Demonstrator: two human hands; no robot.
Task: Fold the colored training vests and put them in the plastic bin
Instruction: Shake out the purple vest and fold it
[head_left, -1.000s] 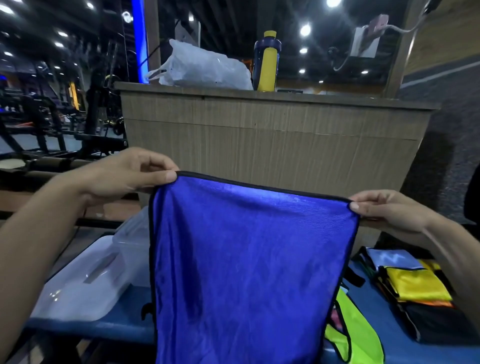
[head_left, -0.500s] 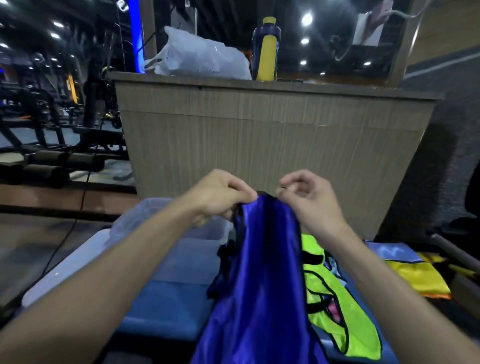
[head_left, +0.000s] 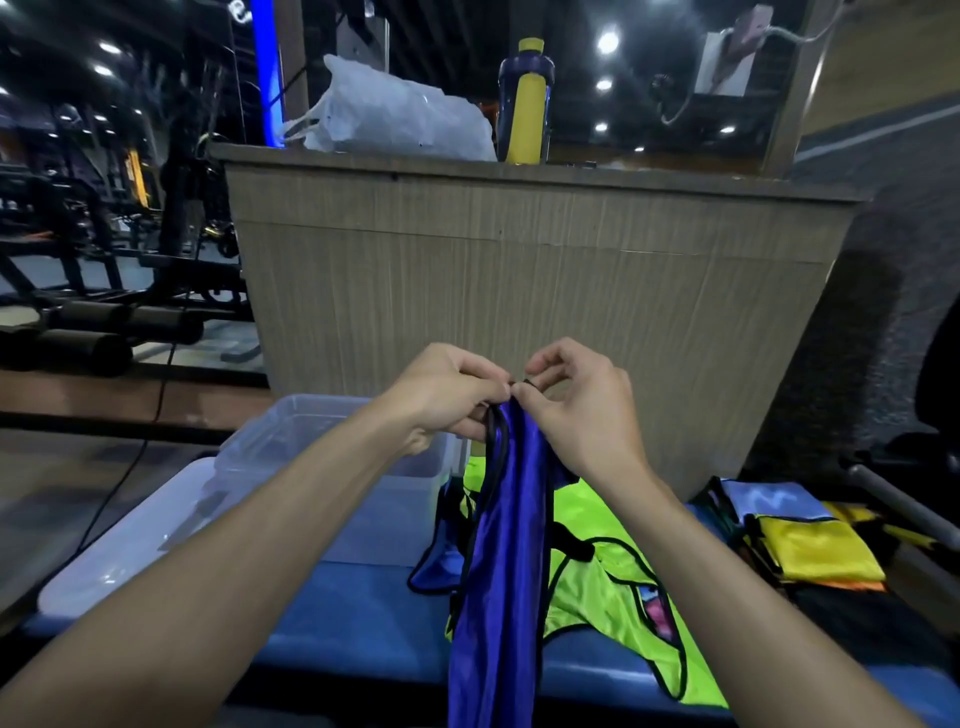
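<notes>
A blue training vest (head_left: 506, 561) with black trim hangs doubled lengthwise in front of me. My left hand (head_left: 447, 395) and my right hand (head_left: 576, 400) meet at its top edge, each pinching a corner, fingertips almost touching. Behind my left forearm a clear plastic bin (head_left: 306, 421) stands on the blue bench (head_left: 353, 613). A neon yellow-green vest (head_left: 602, 582) lies flat on the bench under the hanging blue one. At the right sits a stack of folded vests (head_left: 810, 545), with yellow and light blue on top.
The bin's clear lid (head_left: 119, 551) lies at the left of the bench. A tall wooden counter (head_left: 519, 270) stands just behind, carrying a white plastic bag (head_left: 395, 119) and a yellow bottle (head_left: 525, 104). Gym machines (head_left: 104, 291) fill the left background.
One second ago both hands held the blue vest spread wide. They came together at the centre, doubling the vest lengthwise, and have since stayed pinched at its top.
</notes>
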